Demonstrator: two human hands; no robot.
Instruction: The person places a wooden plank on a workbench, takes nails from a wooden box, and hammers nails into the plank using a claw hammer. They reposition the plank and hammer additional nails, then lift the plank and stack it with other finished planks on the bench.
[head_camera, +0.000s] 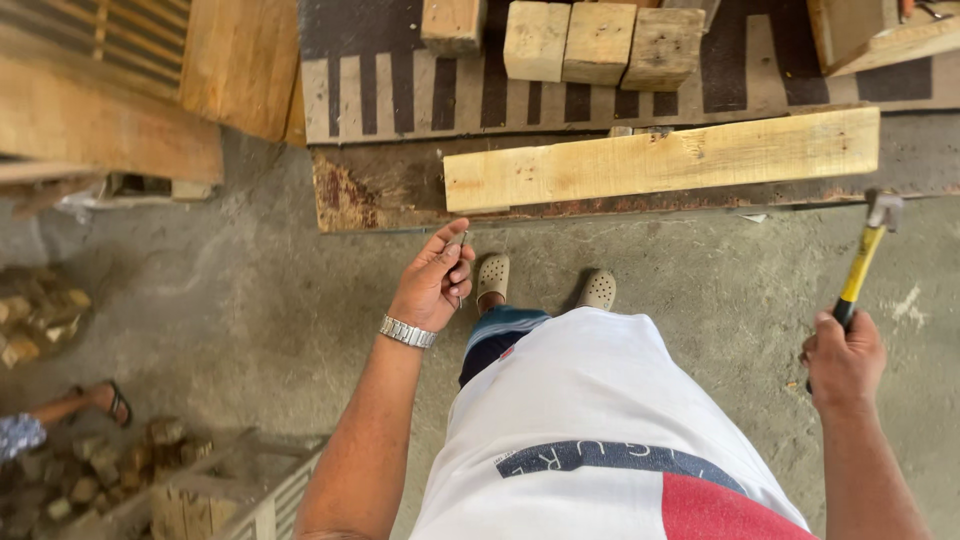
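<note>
Your left hand (432, 283) is raised ahead of you, its fingers (455, 262) pinched together with the index pointing forward, a watch band on the wrist. Your right hand (843, 357) is out to the side, curled into a closed fist, forearm extended.

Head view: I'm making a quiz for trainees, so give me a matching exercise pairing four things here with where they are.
Things:
1. hammer
2. nail
3. long plank
4. wristwatch

Places:
A. on the left wrist
B. lying across the rusty metal sheet
C. held in the right hand
D. pinched in the fingers of the left hand

Pairs: 1-C, 2-D, 3-B, 4-A
</note>
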